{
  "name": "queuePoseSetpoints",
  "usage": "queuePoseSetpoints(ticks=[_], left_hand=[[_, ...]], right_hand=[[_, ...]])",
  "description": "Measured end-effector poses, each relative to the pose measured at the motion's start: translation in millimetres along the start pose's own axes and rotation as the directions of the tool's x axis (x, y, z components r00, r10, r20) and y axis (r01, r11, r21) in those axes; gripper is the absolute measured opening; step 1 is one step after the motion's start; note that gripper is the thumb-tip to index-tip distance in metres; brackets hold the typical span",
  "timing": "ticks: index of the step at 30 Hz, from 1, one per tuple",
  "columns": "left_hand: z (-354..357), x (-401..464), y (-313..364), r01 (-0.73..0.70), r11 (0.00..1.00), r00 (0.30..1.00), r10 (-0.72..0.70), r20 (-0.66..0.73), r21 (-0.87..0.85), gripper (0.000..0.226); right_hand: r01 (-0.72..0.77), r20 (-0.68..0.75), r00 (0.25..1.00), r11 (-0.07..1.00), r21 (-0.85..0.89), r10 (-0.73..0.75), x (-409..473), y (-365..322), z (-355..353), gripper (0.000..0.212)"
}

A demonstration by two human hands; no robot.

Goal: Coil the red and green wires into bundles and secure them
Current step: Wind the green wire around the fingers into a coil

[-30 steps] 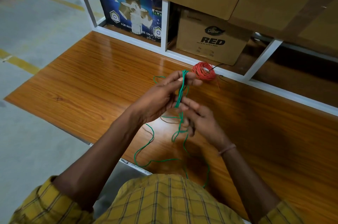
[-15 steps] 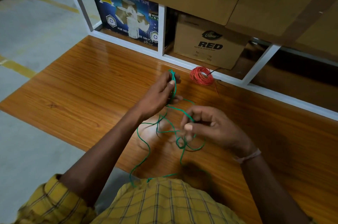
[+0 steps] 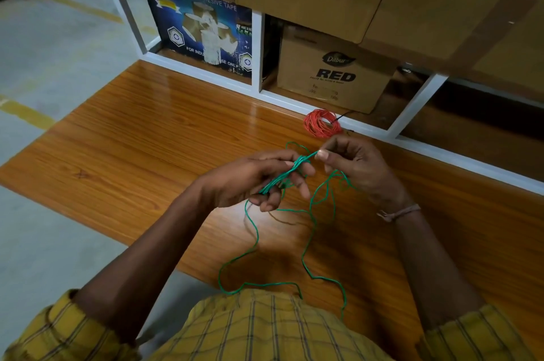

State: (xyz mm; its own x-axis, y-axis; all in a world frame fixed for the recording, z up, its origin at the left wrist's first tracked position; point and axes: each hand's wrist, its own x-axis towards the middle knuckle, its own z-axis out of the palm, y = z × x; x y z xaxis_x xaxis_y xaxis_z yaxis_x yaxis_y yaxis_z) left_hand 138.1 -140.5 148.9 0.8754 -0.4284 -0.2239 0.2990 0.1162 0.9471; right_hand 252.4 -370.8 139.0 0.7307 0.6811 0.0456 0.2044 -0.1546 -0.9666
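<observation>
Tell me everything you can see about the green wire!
The green wire is thin, bendy and looks plastic-coated. Part of it is gathered into a few long loops across the fingers of the left hand. The right hand pinches a strand by the top of those loops. The rest hangs loose in wiggly curves over the wooden table and runs down to the person's yellow checked shirt.

Left hand (image 3: 256,181) grips several turns of green wire (image 3: 309,231); right hand (image 3: 357,167) pinches a strand at the bundle's top. Loose wire trails over wood table (image 3: 147,139) toward yellow shirt (image 3: 265,328). Red coil (image 3: 322,122) lies by white rack (image 3: 412,116).
</observation>
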Motion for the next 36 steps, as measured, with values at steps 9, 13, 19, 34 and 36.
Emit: queuePoseSetpoints(ticks=[9,13,19,34,36], left_hand=[[-6,-1,4,-0.203,0.773,0.968,0.253,-0.003,-0.601,0.044],[-5,6,13,-0.245,0.749,0.966,0.243,-0.089,-0.615,0.043],[6,34,6,-0.303,0.82,0.939,0.169,-0.3,-0.486,0.036],[-6,29,-14,0.047,0.775,0.945,0.17,-0.279,0.631,0.031],[-4,26,-11,0.042,0.884,0.97,0.076,-0.232,0.466,0.024]], right_hand=[[-0.052,-0.052,0.997,0.998,0.036,0.054,-13,37,29,0.037],[-0.07,-0.019,0.997,0.995,0.073,0.072,-18,47,45,0.035],[-0.111,0.131,0.985,0.993,-0.048,0.116,-34,41,71,0.023],[-0.073,0.044,0.997,0.77,0.634,0.059,-52,-4,18,0.012],[-0.08,0.055,0.997,0.689,0.72,0.059,-43,0,6,0.025]])
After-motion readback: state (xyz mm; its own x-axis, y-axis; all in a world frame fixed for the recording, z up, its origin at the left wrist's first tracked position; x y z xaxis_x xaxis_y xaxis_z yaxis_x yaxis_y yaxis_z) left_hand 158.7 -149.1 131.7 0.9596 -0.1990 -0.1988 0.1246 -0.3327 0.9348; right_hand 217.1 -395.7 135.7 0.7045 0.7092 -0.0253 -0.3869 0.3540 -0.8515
